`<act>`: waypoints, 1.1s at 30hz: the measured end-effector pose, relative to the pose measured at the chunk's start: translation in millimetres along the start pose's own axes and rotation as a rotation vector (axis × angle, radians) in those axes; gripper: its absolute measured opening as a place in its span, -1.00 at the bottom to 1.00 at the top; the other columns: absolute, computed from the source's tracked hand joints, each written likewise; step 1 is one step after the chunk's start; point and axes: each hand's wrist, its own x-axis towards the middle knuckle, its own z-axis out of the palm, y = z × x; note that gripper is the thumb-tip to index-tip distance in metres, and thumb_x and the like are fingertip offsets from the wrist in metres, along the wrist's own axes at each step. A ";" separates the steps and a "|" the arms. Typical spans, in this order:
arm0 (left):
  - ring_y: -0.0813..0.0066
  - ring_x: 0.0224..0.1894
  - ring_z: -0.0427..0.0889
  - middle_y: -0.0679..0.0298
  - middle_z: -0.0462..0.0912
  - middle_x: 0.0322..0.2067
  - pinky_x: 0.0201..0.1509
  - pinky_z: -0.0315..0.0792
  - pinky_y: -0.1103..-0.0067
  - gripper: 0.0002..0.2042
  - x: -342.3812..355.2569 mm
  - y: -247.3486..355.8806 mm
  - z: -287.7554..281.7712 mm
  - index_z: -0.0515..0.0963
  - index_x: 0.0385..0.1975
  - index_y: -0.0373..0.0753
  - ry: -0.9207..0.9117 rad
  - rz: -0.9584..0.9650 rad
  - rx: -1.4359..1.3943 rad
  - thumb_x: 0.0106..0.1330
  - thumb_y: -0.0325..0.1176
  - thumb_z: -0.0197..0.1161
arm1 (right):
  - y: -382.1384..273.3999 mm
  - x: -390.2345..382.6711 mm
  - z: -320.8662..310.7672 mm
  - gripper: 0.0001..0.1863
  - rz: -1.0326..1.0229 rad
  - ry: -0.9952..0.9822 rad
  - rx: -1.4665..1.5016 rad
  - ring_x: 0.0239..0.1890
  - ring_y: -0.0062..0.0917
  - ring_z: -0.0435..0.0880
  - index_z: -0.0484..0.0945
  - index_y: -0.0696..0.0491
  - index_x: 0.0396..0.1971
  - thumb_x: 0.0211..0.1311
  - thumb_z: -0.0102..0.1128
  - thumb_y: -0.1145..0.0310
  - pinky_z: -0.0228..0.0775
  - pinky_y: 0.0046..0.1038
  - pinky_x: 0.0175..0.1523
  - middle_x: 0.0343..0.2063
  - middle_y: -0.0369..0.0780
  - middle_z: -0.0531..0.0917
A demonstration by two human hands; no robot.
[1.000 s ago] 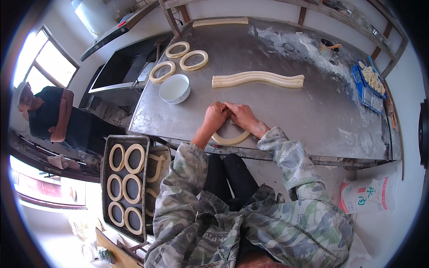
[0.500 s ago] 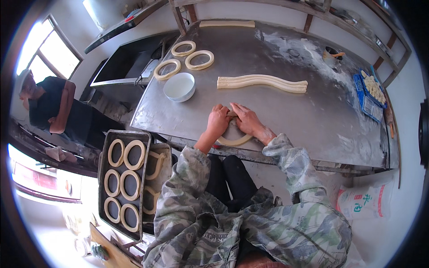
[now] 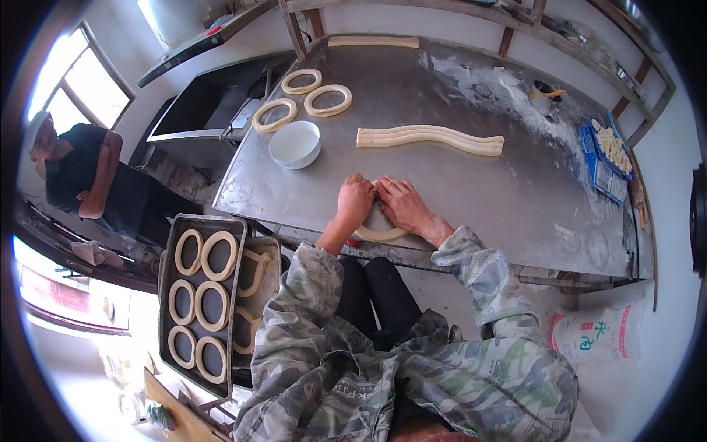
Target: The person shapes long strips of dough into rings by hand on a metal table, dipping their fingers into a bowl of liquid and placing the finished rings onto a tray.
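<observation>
Left hand [image 3: 356, 199], grip unclear, and flattened right hand [image 3: 404, 205] partly hide a dough ring [image 3: 381, 236].

Right hand [image 3: 405, 205] now flatter over the dough ring [image 3: 381, 236].

A pale, partly hidden dough ring [image 3: 381, 236] lies flat near the edge of the table [image 3: 471, 199].
</observation>
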 end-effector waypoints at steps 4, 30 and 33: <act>0.05 -0.23 0.60 0.10 0.63 -0.39 -0.12 0.50 0.25 -0.91 2.6 3.0 -0.7 0.69 -0.46 -0.23 0.037 -0.004 -0.011 0.13 -0.37 0.34 | -0.5 1.3 -0.7 -0.45 0.038 -0.005 0.038 0.37 -0.15 0.37 0.42 0.23 0.21 0.21 0.17 0.38 0.20 -0.12 0.37 0.27 0.02 0.44; 0.08 -0.27 0.66 0.14 0.69 -0.38 -0.16 0.54 0.26 -0.89 17.0 -5.8 3.8 0.76 -0.42 -0.17 -0.080 -0.003 -0.183 0.11 -0.33 0.37 | 14.0 5.5 6.4 -0.56 0.256 0.172 0.230 0.07 -0.10 0.63 0.58 0.18 0.05 0.11 0.24 0.48 0.50 -0.24 0.17 0.03 -0.01 0.65; 0.06 -0.28 0.67 0.13 0.69 -0.36 -0.17 0.54 0.25 -0.88 14.4 -6.5 3.6 0.77 -0.39 -0.15 -0.097 -0.056 -0.214 0.13 -0.32 0.36 | 13.6 5.1 6.9 -0.55 0.287 0.157 0.292 0.07 -0.10 0.62 0.57 0.19 0.06 0.10 0.24 0.49 0.50 -0.24 0.16 0.03 0.00 0.64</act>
